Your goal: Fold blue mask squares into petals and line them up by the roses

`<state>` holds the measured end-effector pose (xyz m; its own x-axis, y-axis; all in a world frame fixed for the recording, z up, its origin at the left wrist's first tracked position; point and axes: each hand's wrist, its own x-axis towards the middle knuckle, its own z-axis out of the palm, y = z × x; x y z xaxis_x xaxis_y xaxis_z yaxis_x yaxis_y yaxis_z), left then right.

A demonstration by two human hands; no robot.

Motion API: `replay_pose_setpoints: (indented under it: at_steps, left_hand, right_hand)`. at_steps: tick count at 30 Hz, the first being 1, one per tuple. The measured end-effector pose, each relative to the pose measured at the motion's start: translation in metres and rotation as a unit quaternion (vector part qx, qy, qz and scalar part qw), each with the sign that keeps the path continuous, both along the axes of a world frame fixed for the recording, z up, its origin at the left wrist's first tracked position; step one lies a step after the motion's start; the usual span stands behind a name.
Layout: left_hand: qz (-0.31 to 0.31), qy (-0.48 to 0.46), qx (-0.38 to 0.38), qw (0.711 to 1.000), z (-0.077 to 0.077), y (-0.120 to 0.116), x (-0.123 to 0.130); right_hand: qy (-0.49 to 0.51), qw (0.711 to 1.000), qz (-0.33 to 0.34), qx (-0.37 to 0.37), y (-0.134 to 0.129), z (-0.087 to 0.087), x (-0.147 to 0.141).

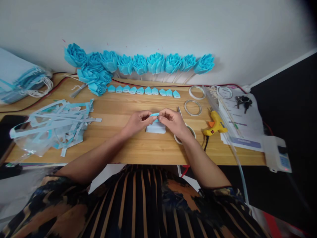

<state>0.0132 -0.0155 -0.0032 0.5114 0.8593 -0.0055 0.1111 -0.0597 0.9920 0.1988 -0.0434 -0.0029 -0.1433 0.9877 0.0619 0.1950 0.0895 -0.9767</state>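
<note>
Both of my hands meet over the middle of the table. My left hand pinches one end of a small blue piece, and my right hand pinches its other end. Just below the fingers lies a small stack of pale sheets, partly hidden by them. Behind my hands, several folded blue petals form a row. A ring of tape shows partly behind my right wrist, beside what looks like a scissor blade.
Blue flowers on sticks lean on the wall. Cut scraps are heaped left. On the right are tape rings, a yellow glue gun, papers, keys and a white power box.
</note>
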Motion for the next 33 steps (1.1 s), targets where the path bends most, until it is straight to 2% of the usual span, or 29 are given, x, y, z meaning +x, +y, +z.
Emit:
replay_pose_setpoints:
  at_steps: [8, 17, 22, 33]
  left_hand:
    - [0.016, 0.026, 0.007, 1.0, -0.001, 0.001, 0.0]
    - [0.062, 0.003, 0.025, 0.998, -0.01, 0.007, 0.0]
    - [0.057, -0.009, 0.026, 0.998, -0.01, 0.007, 0.0]
    - [0.054, -0.019, 0.014, 0.998, -0.008, 0.006, 0.0]
  right_hand:
    - [-0.01, 1.0, -0.003, -0.008, -0.002, 0.001, -0.002]
    - [0.004, 1.0, -0.015, 0.003, -0.003, 0.003, 0.0]
    - [-0.004, 1.0, -0.001, -0.023, -0.003, 0.005, -0.003]
    - [-0.02, 0.999, 0.0, -0.03, -0.002, 0.002, -0.002]
